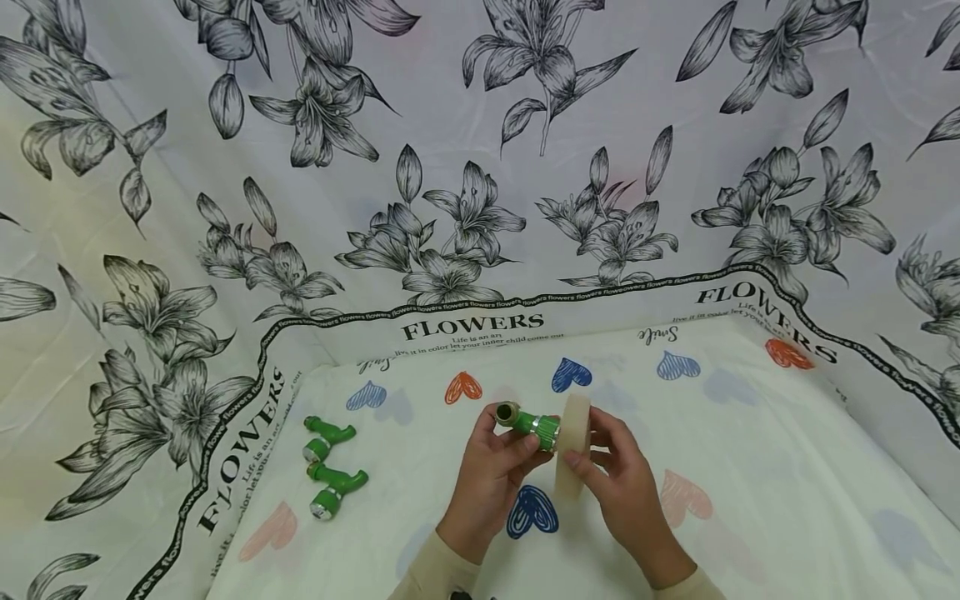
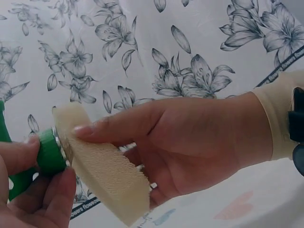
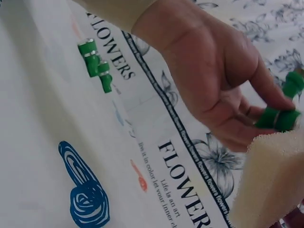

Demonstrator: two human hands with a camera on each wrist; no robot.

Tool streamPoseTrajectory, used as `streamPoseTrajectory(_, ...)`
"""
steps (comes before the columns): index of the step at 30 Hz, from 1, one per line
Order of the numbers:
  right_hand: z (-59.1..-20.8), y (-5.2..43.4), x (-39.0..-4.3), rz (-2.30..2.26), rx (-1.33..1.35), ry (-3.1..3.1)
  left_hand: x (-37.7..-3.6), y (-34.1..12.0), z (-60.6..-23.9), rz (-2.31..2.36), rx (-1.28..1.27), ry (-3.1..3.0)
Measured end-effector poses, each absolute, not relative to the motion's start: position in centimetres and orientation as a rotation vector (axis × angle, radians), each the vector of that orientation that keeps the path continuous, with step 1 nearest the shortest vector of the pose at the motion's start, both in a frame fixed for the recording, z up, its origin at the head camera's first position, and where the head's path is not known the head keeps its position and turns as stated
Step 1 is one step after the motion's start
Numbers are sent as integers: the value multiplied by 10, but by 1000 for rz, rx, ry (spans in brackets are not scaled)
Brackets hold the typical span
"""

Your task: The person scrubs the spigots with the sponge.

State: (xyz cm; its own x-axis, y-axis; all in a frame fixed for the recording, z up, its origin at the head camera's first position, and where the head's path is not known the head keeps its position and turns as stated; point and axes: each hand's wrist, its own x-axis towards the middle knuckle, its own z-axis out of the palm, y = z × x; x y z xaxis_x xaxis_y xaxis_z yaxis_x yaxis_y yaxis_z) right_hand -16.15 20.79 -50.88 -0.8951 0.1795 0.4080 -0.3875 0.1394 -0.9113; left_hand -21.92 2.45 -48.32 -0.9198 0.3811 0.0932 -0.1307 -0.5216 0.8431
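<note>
The left hand (image 1: 491, 467) held a green pipe fitting (image 1: 528, 423) a little below the middle of the head view; its grip was closed round the fitting, with the thumb and fingers curled on the green body. In the left wrist view the fingers (image 2: 50, 194) at the lower left pinched the green ribbed end (image 2: 50, 152). The right hand (image 1: 618, 479) stood just right of it and held a pale yellow sponge (image 1: 573, 442) on its edge; its grip pinched the sponge, thumb on one flat face and fingers behind. The sponge touched the metal-ringed end of the fitting. In the left wrist view the thumb (image 2: 114, 126) lay along the top of the sponge (image 2: 102, 173), which ran slanted from the middle left to the bottom centre. In the right wrist view the sponge (image 3: 273, 180) filled the lower right corner, and the fitting (image 3: 282, 111) was just above it.

Both hands hovered over a worktop (image 1: 750, 467) covered by a white cloth with coloured hearts. A dark blue heart (image 1: 531, 510) lay under the wrists. In the lower left part of the head view, well apart from the hands, two more green fittings (image 1: 330, 467) lay near to each other on the cloth. A cloth with grey lilies and the word FLOWERS (image 1: 472, 327) rose behind and at both sides.
</note>
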Motion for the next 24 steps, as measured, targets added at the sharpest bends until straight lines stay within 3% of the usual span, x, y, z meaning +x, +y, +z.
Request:
streamPoseTrajectory(7, -507, 208, -162, 1955, 159, -1983, -219, 22, -480, 2485, 472, 1300)
streamPoseTrajectory(17, -502, 190, -151, 1700, 231, -2080, -223, 23, -486, 2547, 239, 1443)
streamPoseTrajectory(24, -500, 188, -149, 1638, 227, -2101, -223, 22, -486, 2536, 263, 1457)
